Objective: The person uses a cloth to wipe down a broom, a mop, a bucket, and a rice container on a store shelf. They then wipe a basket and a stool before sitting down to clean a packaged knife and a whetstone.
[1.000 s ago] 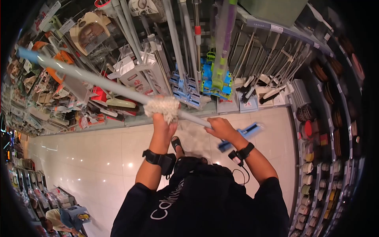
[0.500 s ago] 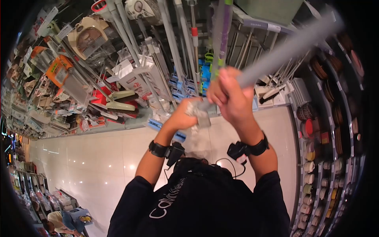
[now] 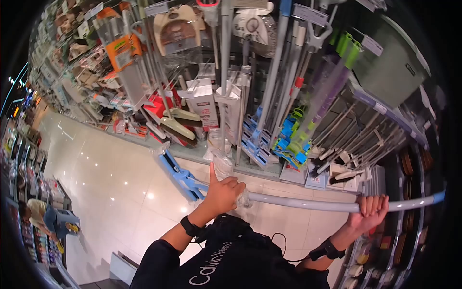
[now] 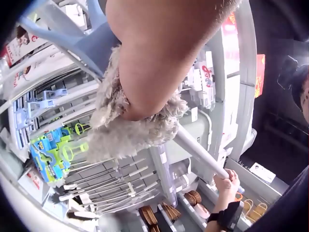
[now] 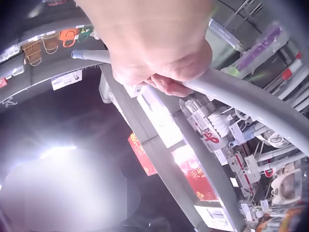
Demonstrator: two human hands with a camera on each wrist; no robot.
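A flat mop's pale grey pole (image 3: 303, 202) lies nearly level across the front of the body in the head view. Its light-blue head (image 3: 175, 173) is out to the left, over the floor. Close to that head, my left hand (image 3: 224, 194) grips a fluffy greyish mop pad (image 4: 135, 140) wrapped round the pole, thumb pointing up. My right hand (image 3: 368, 214) curls its fingers round the pole towards the blue-tipped far end (image 3: 438, 197). In the right wrist view the palm hides part of the pole.
A shelf ahead carries blue flat mops (image 3: 257, 144), a green-and-blue mop (image 3: 293, 139), brushes (image 3: 178, 127) and long-handled tools. Shelves of small goods (image 3: 409, 192) stand close on the right. Another person (image 3: 38, 216) is bent over at the lower left, beyond the tiled floor (image 3: 106, 168).
The mop swung round: its blue head moved to the left and its pole end to the right. The right hand slid outward along the pole, and the view turned left.
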